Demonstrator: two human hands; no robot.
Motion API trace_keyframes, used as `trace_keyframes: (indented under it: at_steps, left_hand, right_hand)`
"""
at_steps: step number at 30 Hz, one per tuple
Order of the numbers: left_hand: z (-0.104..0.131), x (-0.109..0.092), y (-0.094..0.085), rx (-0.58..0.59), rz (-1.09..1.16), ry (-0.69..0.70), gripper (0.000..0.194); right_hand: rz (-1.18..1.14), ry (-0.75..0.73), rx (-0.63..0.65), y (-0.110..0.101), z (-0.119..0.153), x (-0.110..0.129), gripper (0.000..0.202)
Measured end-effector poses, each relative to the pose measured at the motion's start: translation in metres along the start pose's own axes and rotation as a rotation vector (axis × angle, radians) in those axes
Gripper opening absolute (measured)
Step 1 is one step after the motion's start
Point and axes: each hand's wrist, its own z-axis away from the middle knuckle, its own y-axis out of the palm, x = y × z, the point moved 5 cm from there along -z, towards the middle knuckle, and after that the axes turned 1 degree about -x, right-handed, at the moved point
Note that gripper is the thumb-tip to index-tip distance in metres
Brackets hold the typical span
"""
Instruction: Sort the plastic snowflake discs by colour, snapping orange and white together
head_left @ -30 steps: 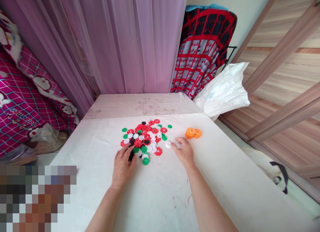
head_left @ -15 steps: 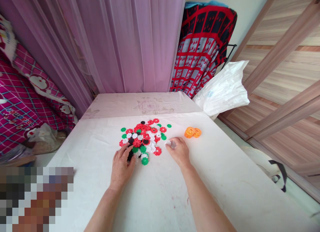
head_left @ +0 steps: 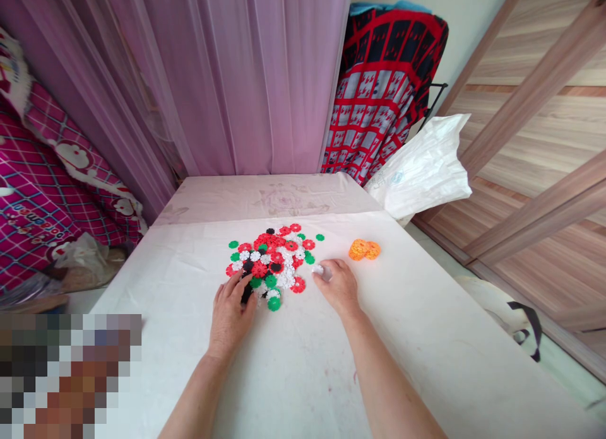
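Observation:
A pile of plastic snowflake discs (head_left: 284, 245) in red, white, green and black lies mid-table, many overlapping. My left hand (head_left: 231, 313) rests at the pile's near left edge, fingers and thumb apart around some black snowflake discs (head_left: 247, 292); its fingertips touch the pieces. Just right of the pile, my right hand (head_left: 338, 287) pinches white snowflake discs (head_left: 317, 270) between thumb and fingers; how many is too small to tell. Beyond that hand, orange snowflake discs (head_left: 364, 250) sit in two neighbouring stacks, apart from the pile.
The table (head_left: 293, 376) wears a pale cloth, with a flower-printed strip at its far end. A purple curtain (head_left: 255, 79) hangs behind. At the far right edge leans a white plastic bag (head_left: 421, 168), near a wooden wardrobe (head_left: 534, 130). A pink checked cloth (head_left: 57, 193) is at left.

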Motion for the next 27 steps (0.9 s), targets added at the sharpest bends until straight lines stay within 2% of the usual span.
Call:
trace_keyframes:
  at_steps: [16, 23, 27]
  left_hand:
    - [-0.001, -0.0013, -0.0009, 0.02, -0.003, -0.001, 0.041]
    - [-0.0015, -0.004, -0.0027, 0.027, -0.013, 0.002, 0.04]
    - [-0.0013, -0.0043, -0.0021, 0.02, -0.021, 0.005, 0.04]
  right_hand:
    - [0.071, 0.004, 0.048, -0.0001, -0.0026, 0.0058, 0.016]
    - [0.078, -0.015, -0.006, 0.0022, -0.0018, 0.0032, 0.014]
    - [0.033, -0.088, -0.105, -0.0022, 0.0004, 0.0036, 0.024]
